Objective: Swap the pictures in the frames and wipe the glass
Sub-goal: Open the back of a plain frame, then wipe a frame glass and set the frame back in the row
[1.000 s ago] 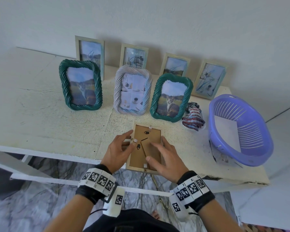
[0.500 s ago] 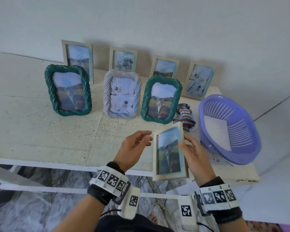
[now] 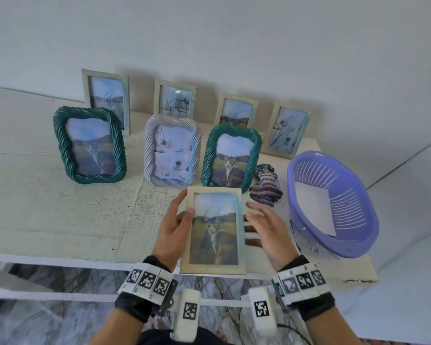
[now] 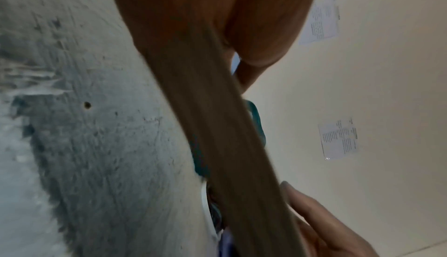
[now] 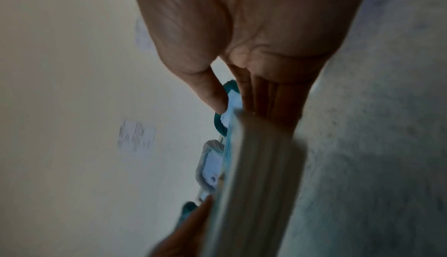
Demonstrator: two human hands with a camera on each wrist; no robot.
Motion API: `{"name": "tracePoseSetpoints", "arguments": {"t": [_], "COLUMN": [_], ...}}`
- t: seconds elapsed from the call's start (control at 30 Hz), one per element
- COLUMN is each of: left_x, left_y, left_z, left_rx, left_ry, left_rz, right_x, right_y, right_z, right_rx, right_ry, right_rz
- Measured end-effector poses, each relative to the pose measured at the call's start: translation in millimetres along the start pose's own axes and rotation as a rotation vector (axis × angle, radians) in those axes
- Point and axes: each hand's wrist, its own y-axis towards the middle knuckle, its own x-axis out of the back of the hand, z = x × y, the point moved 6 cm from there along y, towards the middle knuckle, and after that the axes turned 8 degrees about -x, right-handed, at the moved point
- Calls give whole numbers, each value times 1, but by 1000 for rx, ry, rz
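Note:
A pale wooden frame [image 3: 214,230] with a cat picture is held face-up over the table's front edge. A dark scribble marks its glass. My left hand [image 3: 177,227] grips the frame's left edge, thumb on the front and fingers behind. My right hand [image 3: 269,230] is at the right edge, with straight fingers reaching under the back and the thumb lifted off the front. The left wrist view shows the frame's edge [image 4: 217,127] close up. In the right wrist view the frame [image 5: 256,175] runs edge-on between thumb and fingers. A striped cloth [image 3: 266,185] lies just beyond the frame.
Two green rope frames [image 3: 90,145] [image 3: 230,155] and a white rope frame [image 3: 172,150] stand mid-table [image 3: 47,220]. Several pale frames lean on the wall behind. A purple basket [image 3: 348,215] holding a white sheet [image 3: 314,207] sits at the right.
The frame lay back-up on the table; it has been lifted and turned picture-side up. My left hand has taken its left edge and my right thumb has come off it.

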Motion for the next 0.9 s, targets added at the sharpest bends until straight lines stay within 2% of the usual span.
{"name": "tracePoseSetpoints", "arguments": {"t": [0.1, 0.17, 0.23, 0.3, 0.37, 0.43, 0.67, 0.8, 0.9], "left_x": [15, 23, 28, 33, 37, 41, 56, 59, 59], "left_y": [4, 6, 8, 9, 11, 13, 20, 22, 21], "left_z": [0, -1, -2, -4, -5, -7, 1, -3, -6], "left_rx": [-43, -48, -42, -34, -40, -46, -67, -126, -146], "left_ry": [47, 50, 49, 40, 30, 27, 34, 36, 53], "left_rz": [-29, -56, -60, -72, -78, -74, -75, -38, -2], "right_x": [19, 25, 26, 25, 25, 23, 15, 8, 1], "right_y": [37, 65, 92, 114, 130, 136, 119, 73, 29], "right_z": [23, 37, 46, 48, 44, 41, 45, 46, 52], "right_rx": [256, 336, 281, 161, 39, -16, 53, 123, 136], "right_ry": [-507, -760, -982, -1134, -1180, -1187, -1280, -1209, -1159], "right_rz": [-276, -394, -453, -442, -384, -358, -449, -358, -397]}}
